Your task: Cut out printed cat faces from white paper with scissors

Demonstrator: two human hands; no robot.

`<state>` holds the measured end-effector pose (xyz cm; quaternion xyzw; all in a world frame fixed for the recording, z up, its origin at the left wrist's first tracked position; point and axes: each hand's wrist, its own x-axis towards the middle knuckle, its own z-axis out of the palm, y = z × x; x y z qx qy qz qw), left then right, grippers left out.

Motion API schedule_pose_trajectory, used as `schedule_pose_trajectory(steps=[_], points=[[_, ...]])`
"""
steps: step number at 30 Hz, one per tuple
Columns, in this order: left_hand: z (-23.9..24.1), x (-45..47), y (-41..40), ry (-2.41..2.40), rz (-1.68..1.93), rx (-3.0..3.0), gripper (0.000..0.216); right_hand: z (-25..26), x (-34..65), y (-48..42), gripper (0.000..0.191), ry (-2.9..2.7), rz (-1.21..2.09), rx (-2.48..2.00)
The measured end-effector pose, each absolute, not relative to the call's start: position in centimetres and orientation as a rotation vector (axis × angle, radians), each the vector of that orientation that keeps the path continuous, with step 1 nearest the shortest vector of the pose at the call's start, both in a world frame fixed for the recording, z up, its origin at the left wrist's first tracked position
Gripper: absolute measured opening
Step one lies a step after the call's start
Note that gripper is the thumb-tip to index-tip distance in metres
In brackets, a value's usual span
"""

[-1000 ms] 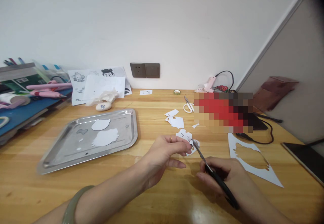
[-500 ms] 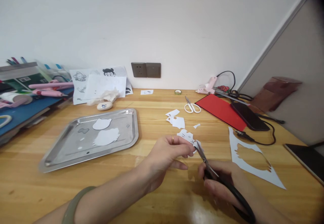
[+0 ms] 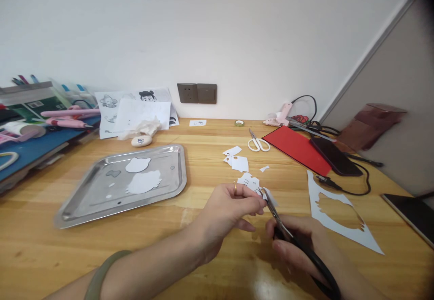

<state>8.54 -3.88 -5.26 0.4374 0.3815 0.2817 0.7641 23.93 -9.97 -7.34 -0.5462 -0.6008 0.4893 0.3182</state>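
My right hand is closed around the black-handled scissors, whose blades point up and to the left. Between the fingertips of my left hand is a small piece of paper, mostly hidden, with a dark spot showing. The scissor tips are right beside those fingertips; whether the blades touch the piece I cannot tell. Just behind lies a white paper scrap with printed black lines. More cut scraps are scattered farther back.
To the left, a metal tray carries white cutouts. White-handled scissors, a tape roll, a red sheet, a black phone and a pink glue gun lie toward the back. A paper offcut rests at right.
My left fingertips have shifted slightly right, closer to the scissor blades, with the dark spot now less visible. The scissors stay in my right hand, and the view has moved a little.
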Motion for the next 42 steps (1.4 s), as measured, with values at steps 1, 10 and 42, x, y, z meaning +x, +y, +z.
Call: schedule_pose_trajectory(steps=[1, 10, 42], points=[[-5.24, 8.54, -3.89, 0.833, 0.612, 0.953, 0.007, -7.33, 23.93, -9.98, 0.017, -1.579, 1.288, -1.441], [-5.23, 8.57, -3.72, 0.798, 0.610, 0.961, 0.005, -6.90, 23.85, -9.98, 0.022, -1.559, 1.322, -1.490], [-5.45, 8.47, -3.79, 0.755, 0.604, 0.929, 0.005, -6.70, 23.93, -9.92, 0.022, -1.608, 1.255, -1.513]])
